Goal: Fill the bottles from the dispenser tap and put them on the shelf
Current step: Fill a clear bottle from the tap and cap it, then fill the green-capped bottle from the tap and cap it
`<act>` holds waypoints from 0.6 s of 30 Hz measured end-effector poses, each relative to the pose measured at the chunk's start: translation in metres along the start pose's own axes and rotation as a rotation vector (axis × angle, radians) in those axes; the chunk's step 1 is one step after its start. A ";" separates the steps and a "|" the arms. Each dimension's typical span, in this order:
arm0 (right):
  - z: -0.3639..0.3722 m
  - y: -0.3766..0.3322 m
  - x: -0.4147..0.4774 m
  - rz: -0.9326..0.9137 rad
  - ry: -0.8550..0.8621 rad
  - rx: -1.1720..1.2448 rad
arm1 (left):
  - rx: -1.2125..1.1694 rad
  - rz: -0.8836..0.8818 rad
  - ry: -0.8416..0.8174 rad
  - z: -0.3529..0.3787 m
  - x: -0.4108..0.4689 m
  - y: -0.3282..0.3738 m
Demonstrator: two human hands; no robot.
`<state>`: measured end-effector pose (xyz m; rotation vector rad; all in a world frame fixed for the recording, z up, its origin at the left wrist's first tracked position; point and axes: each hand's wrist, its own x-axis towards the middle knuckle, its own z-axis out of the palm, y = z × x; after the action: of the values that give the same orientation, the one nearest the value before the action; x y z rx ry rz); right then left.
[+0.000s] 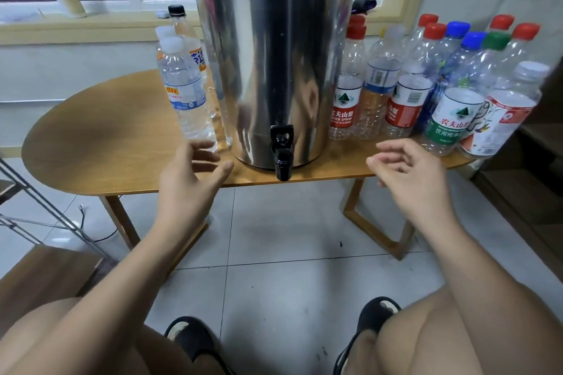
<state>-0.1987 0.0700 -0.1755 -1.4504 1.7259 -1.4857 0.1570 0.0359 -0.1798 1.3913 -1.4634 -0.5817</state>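
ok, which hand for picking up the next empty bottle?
Probably right. The right hand is open just in front of the empty bottles, right of the dispenser. The left hand is across the tap, by the filled bottles.

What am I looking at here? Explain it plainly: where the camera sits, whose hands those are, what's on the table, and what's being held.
There is only one picture, taken by a camera worn on a person's head and looking down, so the arms and knees are the wearer's own. There is no robot. On the wooden table stands a steel dispenser with a black tap hanging over the table's edge. To its right is a cluster of capped bottles that look empty. To its left are a few bottles, the nearest a white-capped bottle that looks full. The left hand reaches toward that bottle with relaxed fingers. The right hand hovers loosely curled. Neither hand holds anything.
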 end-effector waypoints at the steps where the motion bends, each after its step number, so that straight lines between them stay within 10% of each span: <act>1: -0.006 0.002 0.004 0.006 0.037 -0.002 | -0.021 -0.008 -0.035 0.006 -0.005 0.000; 18: -0.059 0.048 0.066 0.034 0.659 -0.080 | 0.180 0.064 -0.314 0.075 -0.045 0.002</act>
<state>-0.2921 0.0310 -0.1803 -1.0093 2.1777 -2.0472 0.0834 0.0571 -0.2224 1.4307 -1.8426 -0.6632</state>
